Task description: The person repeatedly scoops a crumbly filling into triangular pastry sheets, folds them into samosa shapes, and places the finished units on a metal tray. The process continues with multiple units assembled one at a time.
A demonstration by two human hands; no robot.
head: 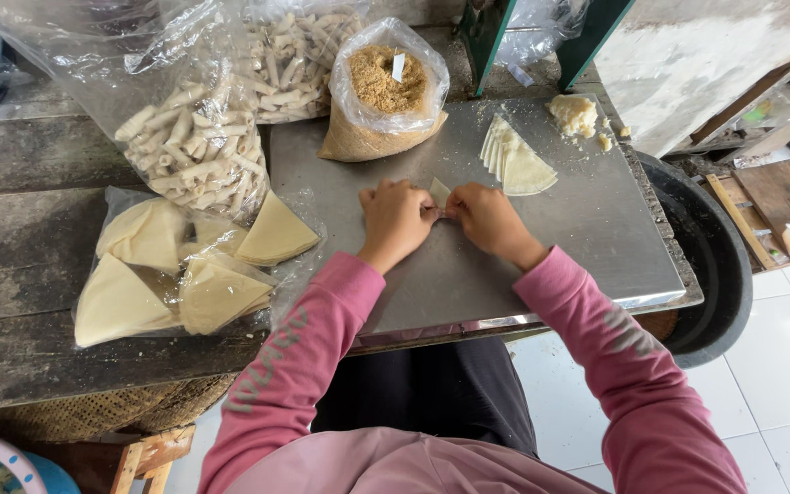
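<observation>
My left hand (396, 218) and my right hand (486, 218) meet over a steel sheet (587, 229), both pinching a small pale wrapper (438, 191) whose tip pokes up between the fingers. Just beyond my right hand lies a fanned stack of triangular wrappers (516, 161). A lump of pale dough (573, 113) sits at the sheet's far right. An open clear bag of brown crumbly filling (382, 87) stands at the sheet's far edge.
Left on the wooden table (20, 274) lie plastic bags of triangular wrappers (185, 270) and of finished rolls (196, 151), with another bag of rolls (299, 55) behind. A black tub (715, 265) stands right of the table over white floor tiles.
</observation>
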